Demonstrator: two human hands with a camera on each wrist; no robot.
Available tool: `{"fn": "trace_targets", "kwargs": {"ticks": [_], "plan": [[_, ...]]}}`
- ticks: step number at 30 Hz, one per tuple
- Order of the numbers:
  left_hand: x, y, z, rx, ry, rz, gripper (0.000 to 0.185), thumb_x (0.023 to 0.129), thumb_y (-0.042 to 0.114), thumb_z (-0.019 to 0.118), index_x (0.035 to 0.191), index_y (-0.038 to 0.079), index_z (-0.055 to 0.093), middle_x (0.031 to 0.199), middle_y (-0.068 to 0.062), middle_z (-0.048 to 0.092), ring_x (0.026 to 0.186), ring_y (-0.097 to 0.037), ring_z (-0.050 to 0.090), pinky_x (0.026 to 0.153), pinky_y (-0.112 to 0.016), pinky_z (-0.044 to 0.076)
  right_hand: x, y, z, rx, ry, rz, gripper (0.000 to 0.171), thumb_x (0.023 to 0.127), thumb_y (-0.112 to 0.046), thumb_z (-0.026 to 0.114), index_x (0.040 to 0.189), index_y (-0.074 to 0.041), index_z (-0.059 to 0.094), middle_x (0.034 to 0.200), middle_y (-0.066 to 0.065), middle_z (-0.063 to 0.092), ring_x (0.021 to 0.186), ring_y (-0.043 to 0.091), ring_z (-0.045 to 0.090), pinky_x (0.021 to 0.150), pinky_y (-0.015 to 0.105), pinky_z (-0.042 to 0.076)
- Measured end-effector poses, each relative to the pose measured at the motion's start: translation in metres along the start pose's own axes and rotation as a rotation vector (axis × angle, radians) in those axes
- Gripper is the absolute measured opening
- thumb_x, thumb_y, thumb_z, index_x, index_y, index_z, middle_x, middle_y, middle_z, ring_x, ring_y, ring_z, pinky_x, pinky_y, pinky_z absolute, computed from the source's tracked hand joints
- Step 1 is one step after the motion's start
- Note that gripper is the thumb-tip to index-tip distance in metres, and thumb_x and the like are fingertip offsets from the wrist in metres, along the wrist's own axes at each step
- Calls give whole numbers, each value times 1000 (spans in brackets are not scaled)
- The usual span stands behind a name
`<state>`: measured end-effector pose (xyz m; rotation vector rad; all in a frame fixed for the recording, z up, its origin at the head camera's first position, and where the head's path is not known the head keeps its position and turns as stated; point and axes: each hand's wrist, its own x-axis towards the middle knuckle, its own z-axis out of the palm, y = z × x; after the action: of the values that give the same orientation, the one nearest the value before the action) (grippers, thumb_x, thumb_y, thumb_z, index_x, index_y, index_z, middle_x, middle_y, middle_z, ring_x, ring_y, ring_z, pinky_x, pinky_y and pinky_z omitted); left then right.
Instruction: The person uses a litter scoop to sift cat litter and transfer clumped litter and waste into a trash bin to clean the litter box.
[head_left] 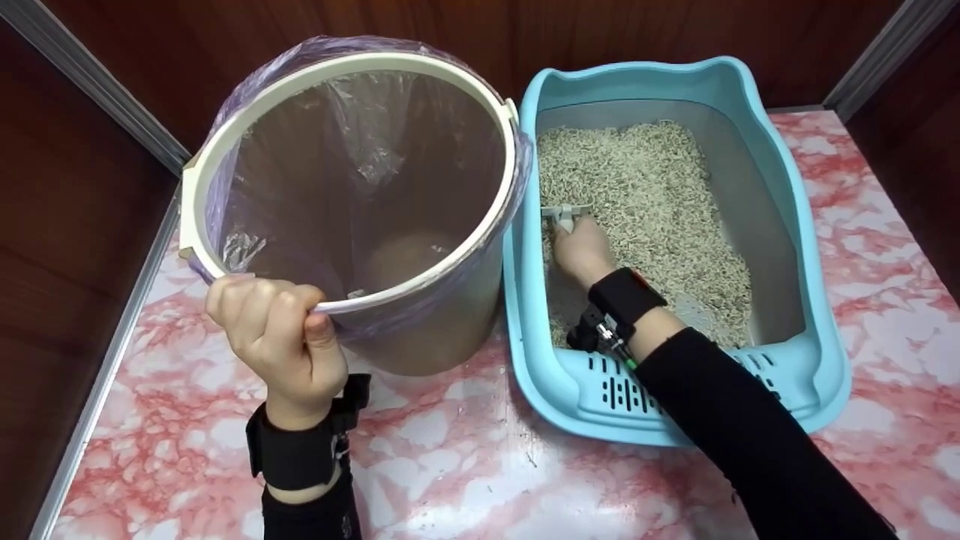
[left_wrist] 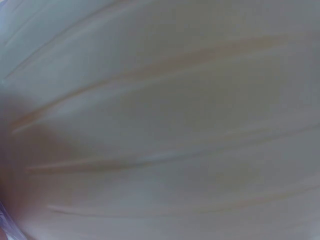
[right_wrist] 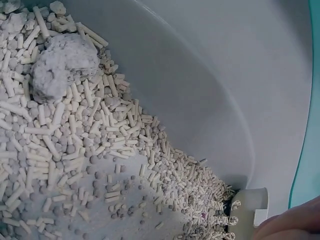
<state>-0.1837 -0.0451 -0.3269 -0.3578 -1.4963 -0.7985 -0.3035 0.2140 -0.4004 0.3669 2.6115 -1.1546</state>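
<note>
My left hand (head_left: 281,337) grips the near rim of a round trash bin (head_left: 420,345), fingers curled over it, at the left of the head view. A translucent purple bag (head_left: 375,165) lines the bin and folds over its rim. My right hand (head_left: 583,251) reaches into a blue litter box (head_left: 814,300) and holds a pale litter scoop (head_left: 566,216) by its handle. The scoop (right_wrist: 247,207) touches pellet litter (right_wrist: 115,130) in the right wrist view; much of its head is hidden. A grey clump (right_wrist: 62,65) lies on the litter there. Only a pale ridged surface (left_wrist: 165,115) fills the left wrist view.
Bin and litter box stand side by side on a red-and-white marbled floor (head_left: 450,465). Dark wood panels (head_left: 600,30) rise behind them and at both sides. The box's low front edge has slots (head_left: 630,397), with my right forearm above it.
</note>
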Motion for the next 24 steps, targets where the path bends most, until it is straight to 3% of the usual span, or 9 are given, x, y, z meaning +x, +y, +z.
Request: {"fn": "trace_targets", "kwargs": {"ticks": [4,8,11,15,19,24], "plan": [[1,2,1,-6,-1,-4,65,101,52,47,60,2,42,57,-13,31,67,-31,29,82,-39,27,1,0,-2,18,8,10,41,106,-24,39,131,8,47,112,18,56,86,22,51,72,28,43],[2,3,1,-4,-4,-6,65,101,52,47,60,2,42,57,-13,31,67,-31,29,82,-38,27,3,-4,-11,61,-16,28,47,106,-21,39,143,8,40,125,21,56,76,14,48,63,22,41],[2,3,1,-10,-6,-4,65,101,52,47,60,2,42,57,-13,30,67,-32,28,83,-38,27,1,-5,-23,157,-74,68,46,107,-22,40,146,3,39,103,10,57,58,7,41,51,20,37],[1,2,1,-15,-8,-2,65,101,52,47,60,2,42,57,-13,30,67,-31,28,83,-38,27,-7,-3,-41,257,-146,104,42,107,-23,43,141,2,42,89,-1,44,51,3,34,46,18,34],[1,1,-1,-9,-8,-2,65,101,52,47,59,2,42,57,-13,30,67,-31,28,83,-38,27,-20,2,-54,212,-179,70,38,107,-23,44,133,5,43,90,-1,44,54,3,33,47,17,33],[3,4,1,-8,-3,-7,66,100,53,46,59,2,42,57,-13,31,67,-32,28,84,-38,28,-34,13,-70,141,-142,13,40,107,-28,42,130,5,44,83,-4,44,57,4,36,50,19,35]]}}
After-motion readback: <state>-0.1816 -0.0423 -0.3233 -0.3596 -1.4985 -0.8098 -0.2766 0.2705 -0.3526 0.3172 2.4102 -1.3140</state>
